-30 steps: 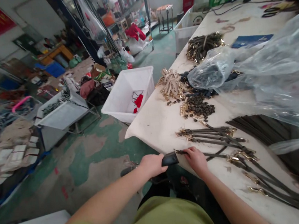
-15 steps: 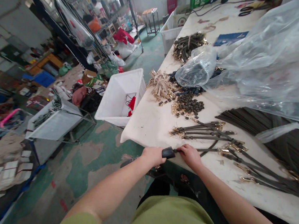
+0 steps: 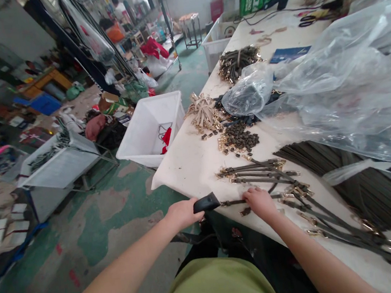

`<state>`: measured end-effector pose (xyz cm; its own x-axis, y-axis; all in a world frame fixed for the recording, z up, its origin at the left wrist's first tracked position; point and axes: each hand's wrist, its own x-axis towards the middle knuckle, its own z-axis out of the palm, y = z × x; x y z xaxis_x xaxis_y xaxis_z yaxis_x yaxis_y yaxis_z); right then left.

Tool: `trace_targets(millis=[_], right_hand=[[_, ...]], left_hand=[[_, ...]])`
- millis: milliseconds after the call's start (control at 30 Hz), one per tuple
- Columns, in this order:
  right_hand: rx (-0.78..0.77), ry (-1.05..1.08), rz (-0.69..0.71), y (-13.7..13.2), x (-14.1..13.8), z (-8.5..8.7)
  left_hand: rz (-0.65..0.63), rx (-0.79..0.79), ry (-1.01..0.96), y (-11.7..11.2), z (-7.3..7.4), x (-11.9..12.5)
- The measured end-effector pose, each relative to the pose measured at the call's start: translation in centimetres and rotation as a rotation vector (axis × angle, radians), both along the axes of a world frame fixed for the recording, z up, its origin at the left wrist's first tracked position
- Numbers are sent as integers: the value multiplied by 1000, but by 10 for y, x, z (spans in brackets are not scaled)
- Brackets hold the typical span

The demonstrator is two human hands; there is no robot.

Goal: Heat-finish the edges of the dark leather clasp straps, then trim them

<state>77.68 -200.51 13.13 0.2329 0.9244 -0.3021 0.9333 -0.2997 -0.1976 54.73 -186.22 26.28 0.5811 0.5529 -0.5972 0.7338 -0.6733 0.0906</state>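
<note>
My left hand (image 3: 184, 214) is closed around a dark, blocky hand tool (image 3: 205, 202), held over the table's front edge. The tool's exact kind cannot be made out. Its front end meets or lies very near the metal-tipped end of a dark olive strap (image 3: 234, 202). My right hand (image 3: 260, 201) has its fingers curled down over that strap, a little to the right of the tool; its fingertips are partly hidden. Beyond my hands several olive straps with brass clips (image 3: 255, 168) lie side by side. More clipped straps (image 3: 336, 219) run off to the right.
Small dark pieces (image 3: 240, 138) lie heaped on the white table (image 3: 179, 162), near a beige strap bundle (image 3: 204, 109) and an olive bundle (image 3: 238, 62). Clear plastic sheeting (image 3: 344, 80) covers the right side. A white bin (image 3: 133, 137) stands left of the table.
My left hand has moved left with the tool, which now tilts upward. My right hand has shifted right along the strap, leaving more of it bare. The whole view has shifted slightly.
</note>
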Motion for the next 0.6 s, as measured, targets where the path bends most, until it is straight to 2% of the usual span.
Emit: trace_targets(millis=[133, 300, 433, 600], right_hand=[[-25, -22, 12, -13, 18, 6], [131, -71, -40, 27, 24, 13], [40, -52, -46, 51, 25, 4], [49, 143, 5, 50, 6, -12]], left_hand=[[-4, -44, 25, -10, 4, -1], [9, -43, 12, -13, 8, 7], [18, -28, 26, -11, 13, 8], [-18, -1, 41, -10, 6, 19]])
